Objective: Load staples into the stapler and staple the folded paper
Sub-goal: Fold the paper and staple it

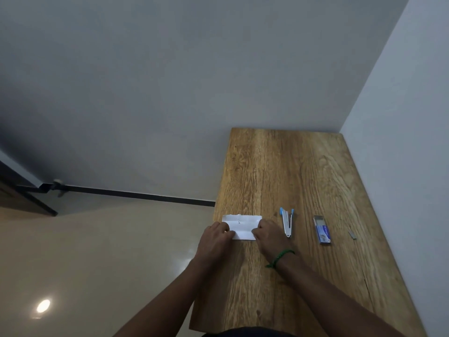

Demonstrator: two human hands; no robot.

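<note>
On the wooden table [303, 166], the folded paper [243, 226] was pinched at its ends by left hand [215, 235] and right hand [268, 235]. Just beside it, the stapler [287, 221] was left untouched.

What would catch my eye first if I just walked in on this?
Probably both hands, the left hand and right hand, pressing on a white folded paper near the wooden table's left edge. Just right of the paper lies a blue and white stapler, opened out, then a staple box and a loose staple strip farther right.
</note>
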